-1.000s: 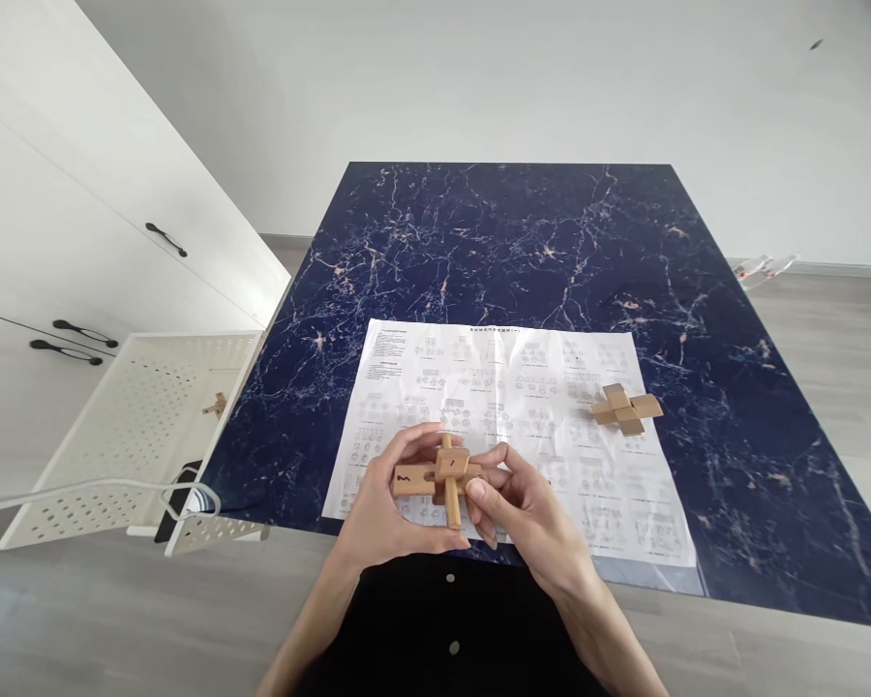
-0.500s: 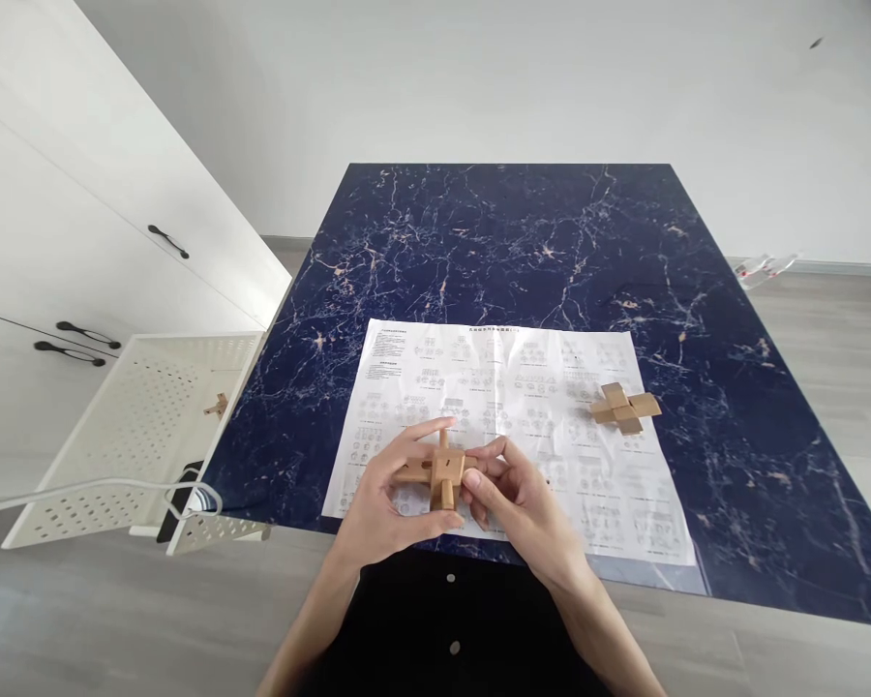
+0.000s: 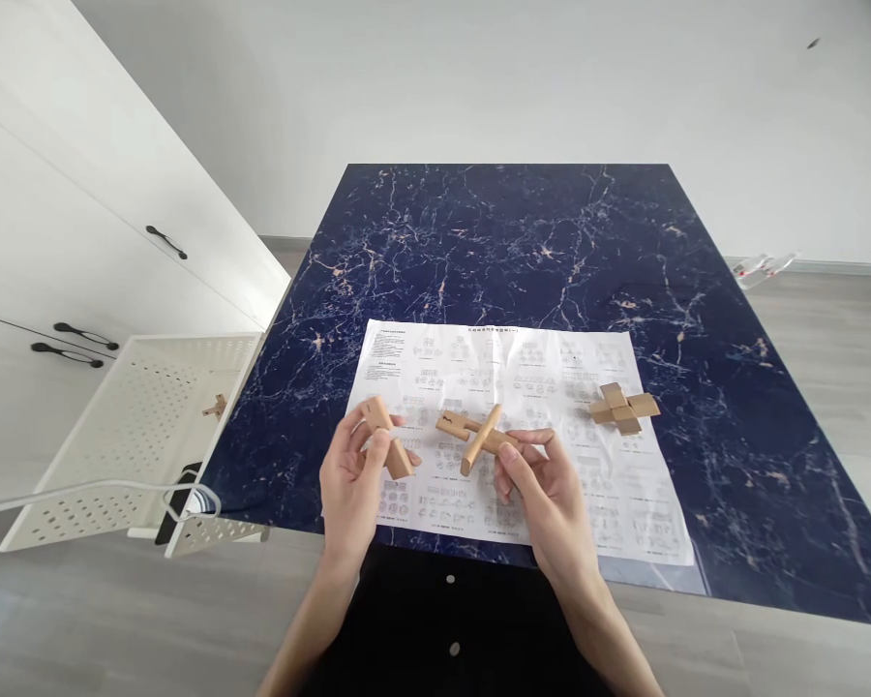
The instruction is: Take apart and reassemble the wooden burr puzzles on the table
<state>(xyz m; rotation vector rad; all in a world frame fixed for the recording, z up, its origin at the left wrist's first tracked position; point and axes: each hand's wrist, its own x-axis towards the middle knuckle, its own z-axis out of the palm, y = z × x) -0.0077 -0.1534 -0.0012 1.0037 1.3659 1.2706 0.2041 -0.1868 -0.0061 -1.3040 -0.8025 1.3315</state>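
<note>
My left hand [image 3: 351, 476] grips a single wooden puzzle bar [image 3: 383, 437] that stands tilted above the near left part of the sheet. My right hand [image 3: 544, 482] pinches two crossed wooden bars [image 3: 476, 436] by their right end. The two sets of pieces are apart, a short gap between them. Both hands hover over a white instruction sheet [image 3: 552, 387] printed with small diagrams, lying on a dark blue marbled table [image 3: 508, 242]. A second, assembled wooden cross puzzle [image 3: 624, 408] rests on the sheet's right side.
A white perforated basket [image 3: 135, 426] stands to the left of the table with a small wooden piece [image 3: 216, 406] inside. White cabinets with black handles [image 3: 79, 242] line the left wall. A cable [image 3: 79, 489] runs across the basket's front.
The wooden cross was held whole between both hands. It has come apart: my left hand drew one bar off to the left, and my right hand keeps the two crossed bars.
</note>
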